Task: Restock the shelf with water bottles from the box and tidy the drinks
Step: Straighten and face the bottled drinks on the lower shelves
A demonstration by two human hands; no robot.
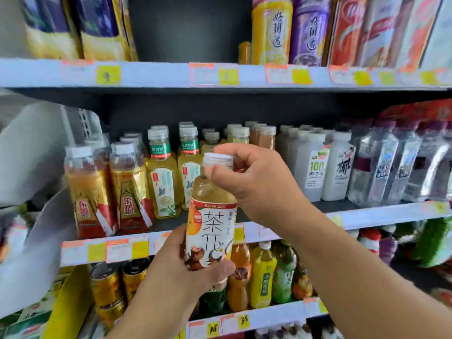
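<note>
1. Head view: I am watching two bare hands holding one tea bottle [210, 223] upright in front of the middle shelf [367, 214] of a shop drinks rack, its white cap level with the bottles behind it and its base hanging in front of that shelf's price-tag rail

2. The left hand [186, 263] is closing around the bottle's lower label from below and from the left, thumb across the front near the base; the right hand [254, 182] is gripping the neck and shoulder just under the cap, fingers curling over the cap's rim

3. Just behind the held bottle, pale yellow tea bottles [163, 182] with green neck bands are standing in rows on the middle shelf, and to their left two amber energy-drink bottles [110, 192] with red and gold labels are standing at the shelf's front edge

4. To the right on the same shelf, white coconut-water bottles [325, 172] are standing beside shrink-wrapped packs of clear bottles [396, 167], which I am taking for the water; no box is showing in this frame

5. On the shelf below, orange, yellow and green drink bottles [264, 275] are lining up behind the right forearm, with gold cans [117, 282] to the left; the shelf above is carrying tall yellow, purple and red cartons [308, 30], blurred
</note>
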